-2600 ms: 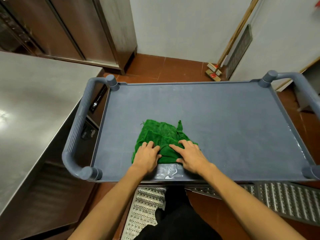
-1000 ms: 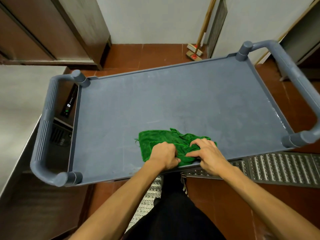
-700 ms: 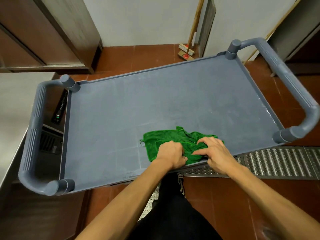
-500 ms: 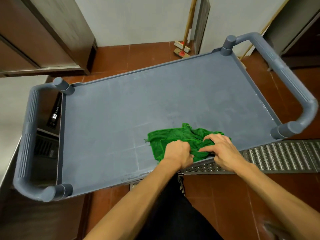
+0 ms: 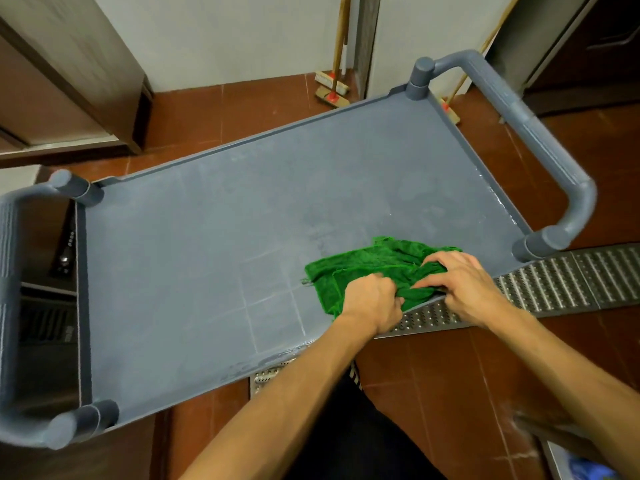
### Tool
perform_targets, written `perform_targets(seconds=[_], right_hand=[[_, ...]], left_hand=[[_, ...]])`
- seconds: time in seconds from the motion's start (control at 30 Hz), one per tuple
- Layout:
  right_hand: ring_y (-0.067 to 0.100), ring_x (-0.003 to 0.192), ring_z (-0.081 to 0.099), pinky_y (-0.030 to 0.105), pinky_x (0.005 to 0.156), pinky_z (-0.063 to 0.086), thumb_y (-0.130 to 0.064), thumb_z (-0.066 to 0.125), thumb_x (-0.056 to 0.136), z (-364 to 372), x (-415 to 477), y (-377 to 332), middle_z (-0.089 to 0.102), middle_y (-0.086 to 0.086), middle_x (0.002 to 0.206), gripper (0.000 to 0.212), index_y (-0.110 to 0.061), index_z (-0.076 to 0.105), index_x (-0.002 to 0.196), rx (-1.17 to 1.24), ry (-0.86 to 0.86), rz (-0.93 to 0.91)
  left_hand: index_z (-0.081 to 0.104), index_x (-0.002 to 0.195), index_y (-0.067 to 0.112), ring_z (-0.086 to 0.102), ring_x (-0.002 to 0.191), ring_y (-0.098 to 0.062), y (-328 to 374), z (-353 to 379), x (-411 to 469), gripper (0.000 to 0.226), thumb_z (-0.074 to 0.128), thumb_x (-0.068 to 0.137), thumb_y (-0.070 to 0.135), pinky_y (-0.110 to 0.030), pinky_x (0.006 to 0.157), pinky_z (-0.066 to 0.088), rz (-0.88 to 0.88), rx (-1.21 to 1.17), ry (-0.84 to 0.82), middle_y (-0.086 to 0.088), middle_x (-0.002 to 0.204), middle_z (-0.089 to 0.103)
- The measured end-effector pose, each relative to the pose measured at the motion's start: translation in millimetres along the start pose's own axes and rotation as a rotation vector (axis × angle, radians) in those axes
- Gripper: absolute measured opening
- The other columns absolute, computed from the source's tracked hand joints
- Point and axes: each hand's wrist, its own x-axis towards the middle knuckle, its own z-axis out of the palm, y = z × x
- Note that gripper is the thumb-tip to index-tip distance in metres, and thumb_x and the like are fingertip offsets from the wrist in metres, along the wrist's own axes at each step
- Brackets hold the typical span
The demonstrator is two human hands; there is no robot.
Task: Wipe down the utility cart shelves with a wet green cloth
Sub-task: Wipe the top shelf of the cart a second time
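The cloth (image 5: 374,261) lies bunched at the near edge of the cart (image 5: 207,254), toward its right end. The left hand (image 5: 372,303) grips a wad of it in curled fingers; the right hand (image 5: 464,285) presses it with spread fingers. The cart's grey shelf stretches wide leftward, streaked with pale lines. A panel (image 5: 65,244) beside the cart's left end bears marks too blurred to read. A metal grate (image 5: 554,285) crosses the red-tiled floor (image 5: 433,375) below the cart's near edge.
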Motion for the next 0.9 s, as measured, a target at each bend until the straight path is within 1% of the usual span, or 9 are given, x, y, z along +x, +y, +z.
perform_targets(seconds=[0.17, 0.23, 0.33, 0.4, 0.5, 0.57, 0.67, 0.8, 0.9], right_hand=[[0.025, 0.124, 0.048, 0.043, 0.109, 0.028, 0.007, 0.073, 0.067, -8.4, -4.2, 16.8, 0.060, -0.002, 0.129, 0.063, -0.044, 0.075, 0.102, -0.001, 0.031, 0.035], [0.024, 0.125, 0.047, 0.043, 0.109, 0.027, 0.008, 0.073, 0.066, -12.7, -6.1, 27.1, 0.060, -0.002, 0.130, 0.064, -0.044, 0.074, 0.103, -0.020, 0.040, 0.059], [0.025, 0.125, 0.048, 0.043, 0.107, 0.028, 0.008, 0.074, 0.066, -17.2, -11.0, 43.3, 0.061, -0.002, 0.130, 0.065, -0.044, 0.074, 0.104, -0.035, 0.054, 0.087], [0.026, 0.125, 0.048, 0.044, 0.106, 0.029, 0.010, 0.074, 0.065, -19.3, -12.9, 49.1, 0.061, -0.001, 0.130, 0.066, -0.043, 0.074, 0.105, -0.042, 0.064, 0.089], [0.027, 0.127, 0.047, 0.046, 0.109, 0.029, 0.013, 0.073, 0.062, -20.1, -13.6, 52.4, 0.061, 0.000, 0.131, 0.069, -0.040, 0.075, 0.106, -0.059, 0.065, 0.098], [0.027, 0.128, 0.046, 0.045, 0.109, 0.027, 0.013, 0.073, 0.063, -21.2, -14.7, 54.3, 0.060, 0.000, 0.132, 0.069, -0.040, 0.074, 0.107, -0.060, 0.066, 0.116], [0.030, 0.127, 0.047, 0.044, 0.108, 0.026, 0.013, 0.073, 0.062, -24.3, -16.0, 59.8, 0.061, 0.003, 0.131, 0.068, -0.038, 0.076, 0.106, -0.045, 0.066, 0.137], [0.027, 0.126, 0.047, 0.044, 0.103, 0.034, 0.009, 0.073, 0.071, -26.9, -19.9, 65.6, 0.061, 0.003, 0.131, 0.060, -0.039, 0.075, 0.107, -0.011, 0.079, 0.181], [0.028, 0.122, 0.049, 0.046, 0.098, 0.038, 0.004, 0.074, 0.072, -24.9, -27.0, 69.7, 0.062, 0.004, 0.128, 0.056, -0.040, 0.075, 0.107, -0.032, 0.129, 0.216]], left_hand=[[0.068, 0.111, 0.014, 0.060, 0.110, -0.035, 6.9, 6.1, 9.5, 0.031, 0.051, 0.095, 0.035, -0.040, 0.083, 0.050, 0.060, -0.061, -0.009, -0.012, 0.114, 0.061], [0.065, 0.118, 0.014, 0.055, 0.113, -0.034, 10.2, 11.0, 12.2, 0.033, 0.052, 0.094, 0.032, -0.042, 0.086, 0.050, 0.109, -0.090, -0.035, -0.011, 0.117, 0.057], [0.057, 0.134, 0.015, 0.050, 0.117, -0.033, 16.5, 15.8, 16.0, 0.044, 0.053, 0.092, 0.025, -0.047, 0.093, 0.049, 0.187, -0.113, -0.077, -0.011, 0.125, 0.053], [0.051, 0.142, 0.017, 0.049, 0.118, -0.033, 17.2, 16.4, 19.3, 0.050, 0.052, 0.092, 0.019, -0.047, 0.095, 0.048, 0.224, -0.130, -0.081, -0.010, 0.130, 0.052], [0.042, 0.150, 0.019, 0.047, 0.120, -0.031, 13.5, 16.8, 22.8, 0.055, 0.050, 0.095, 0.017, -0.043, 0.096, 0.046, 0.256, -0.148, -0.094, -0.008, 0.135, 0.051], [0.037, 0.153, 0.018, 0.047, 0.120, -0.031, 12.9, 18.1, 23.8, 0.058, 0.050, 0.096, 0.017, -0.042, 0.096, 0.046, 0.278, -0.151, -0.099, -0.008, 0.136, 0.051], [0.028, 0.156, 0.016, 0.047, 0.119, -0.031, 16.5, 20.7, 26.6, 0.065, 0.050, 0.095, 0.015, -0.044, 0.099, 0.044, 0.312, -0.159, -0.093, -0.011, 0.134, 0.051], [0.023, 0.157, 0.015, 0.045, 0.121, -0.032, 22.1, 18.8, 36.4, 0.067, 0.049, 0.096, 0.014, -0.046, 0.102, 0.041, 0.338, -0.151, -0.129, -0.012, 0.136, 0.049], [0.020, 0.158, 0.014, 0.044, 0.119, -0.032, 28.6, 17.5, 42.5, 0.070, 0.049, 0.094, 0.012, -0.046, 0.101, 0.042, 0.349, -0.143, -0.141, -0.013, 0.135, 0.049]])
